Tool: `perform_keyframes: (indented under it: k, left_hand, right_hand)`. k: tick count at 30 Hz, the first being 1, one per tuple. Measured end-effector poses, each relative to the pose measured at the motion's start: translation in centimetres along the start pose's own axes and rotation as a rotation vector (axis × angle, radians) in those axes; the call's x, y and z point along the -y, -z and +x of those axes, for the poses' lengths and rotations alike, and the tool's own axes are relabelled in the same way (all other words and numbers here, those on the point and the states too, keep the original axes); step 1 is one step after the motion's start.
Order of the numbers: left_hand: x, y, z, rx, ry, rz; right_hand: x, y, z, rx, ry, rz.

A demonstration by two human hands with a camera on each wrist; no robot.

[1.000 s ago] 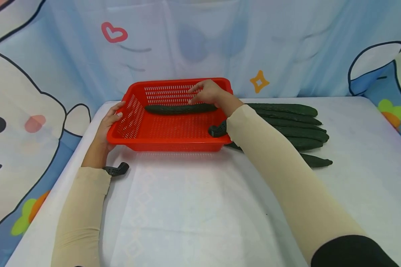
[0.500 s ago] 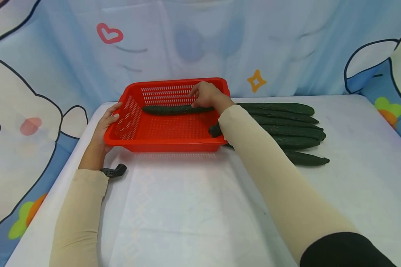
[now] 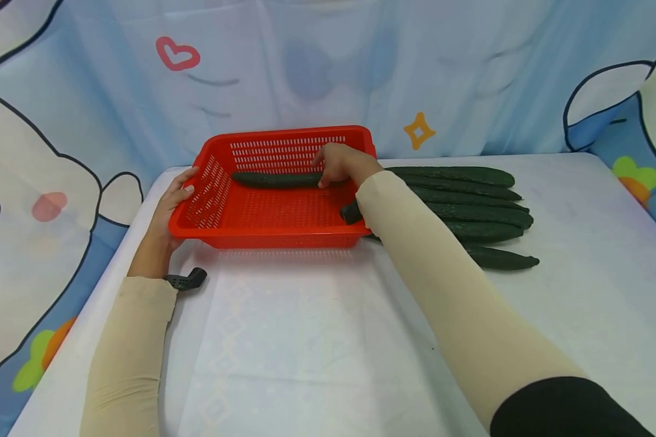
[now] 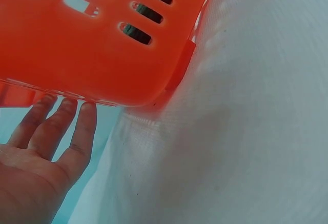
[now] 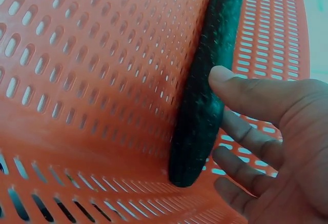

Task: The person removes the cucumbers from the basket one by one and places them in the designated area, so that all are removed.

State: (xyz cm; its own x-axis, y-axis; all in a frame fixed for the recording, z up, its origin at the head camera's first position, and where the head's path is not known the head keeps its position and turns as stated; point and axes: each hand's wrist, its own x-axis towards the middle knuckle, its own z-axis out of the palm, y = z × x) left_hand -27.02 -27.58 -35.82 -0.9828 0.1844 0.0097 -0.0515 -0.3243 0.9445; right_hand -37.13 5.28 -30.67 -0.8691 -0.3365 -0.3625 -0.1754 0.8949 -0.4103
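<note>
A red slotted basket [image 3: 276, 234] stands at the back of the white table. One dark green cucumber [image 3: 273, 179] lies along its floor near the far wall. My right hand [image 3: 341, 164] covers the cucumber's right end. In the right wrist view the thumb of my right hand [image 5: 230, 116] touches the side of the cucumber [image 5: 205, 96], and the other fingers hang loosely curled beside it, not round it. My left hand [image 3: 172, 197] rests with straight fingers against the basket's left rim. In the left wrist view the left hand [image 4: 46, 152] touches under the edge of the basket [image 4: 77, 39].
Several long cucumbers [image 3: 470, 206] lie side by side on the table just right of the basket. White cloth [image 3: 306, 340] covers the table in front. A cartoon backdrop [image 3: 60, 121] hangs behind and at both sides.
My right hand has lowered from spread fingers above the cucumber onto its right end. The cucumber lies slightly further left. The left hand stays on the rim.
</note>
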Motion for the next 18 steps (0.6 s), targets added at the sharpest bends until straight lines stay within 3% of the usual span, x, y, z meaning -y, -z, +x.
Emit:
perform_keyframes:
  k: [18]
  left_hand:
    - [0.01, -0.12, 0.05, -0.023, 0.007, 0.034]
  right_hand:
    - [-0.45, -0.41, -0.4, 0.05, 0.091, -0.126]
